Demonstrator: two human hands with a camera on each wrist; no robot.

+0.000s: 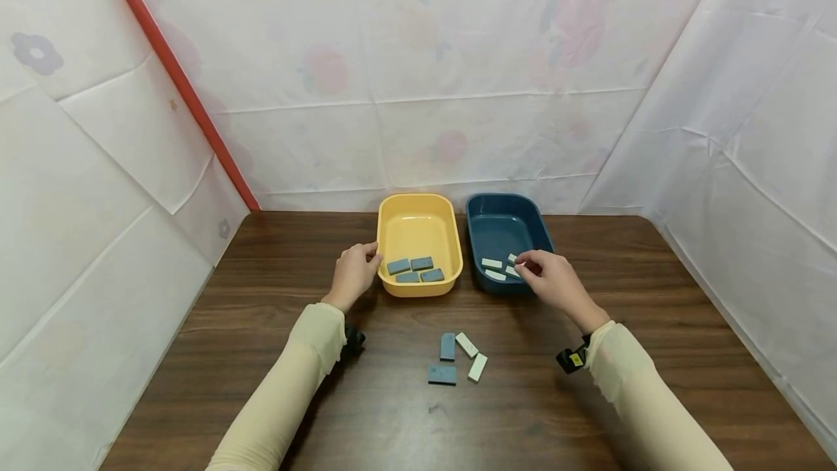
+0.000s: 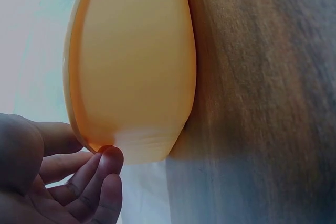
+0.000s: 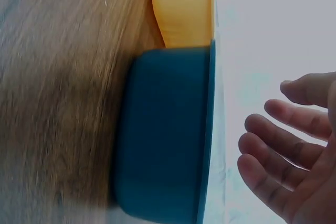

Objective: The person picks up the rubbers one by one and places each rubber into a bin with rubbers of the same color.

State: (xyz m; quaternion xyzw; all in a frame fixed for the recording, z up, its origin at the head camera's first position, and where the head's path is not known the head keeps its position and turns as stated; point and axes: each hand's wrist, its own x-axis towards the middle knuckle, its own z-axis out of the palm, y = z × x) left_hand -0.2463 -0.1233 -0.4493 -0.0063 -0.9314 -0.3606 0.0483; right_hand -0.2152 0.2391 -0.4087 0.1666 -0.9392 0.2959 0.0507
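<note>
My left hand [image 1: 355, 272] pinches the left rim of a yellow tub [image 1: 418, 289], with thumb and fingers at its edge in the left wrist view. Several grey-blue flat blocks [image 1: 421, 263] lie in the near end of that tub. Over the near right rim of a dark blue tub [image 1: 484, 209] hovers my right hand [image 1: 556, 280]. Its thumb and loosely bent fingers [image 3: 262, 174] stand apart in the right wrist view, with nothing between them. Several small pale blocks [image 1: 492, 264] lie in the blue tub below the fingertips, which partly overlap them in the head view.
Two grey-blue blocks [image 1: 442, 375] and two pale blocks [image 1: 478, 368] lie on the brown wooden table [image 1: 523, 420] in front of the tubs. White patterned sheeting [image 1: 418, 144] hangs behind the table and along both sides. A red strip [image 1: 183, 86] runs down the back left corner.
</note>
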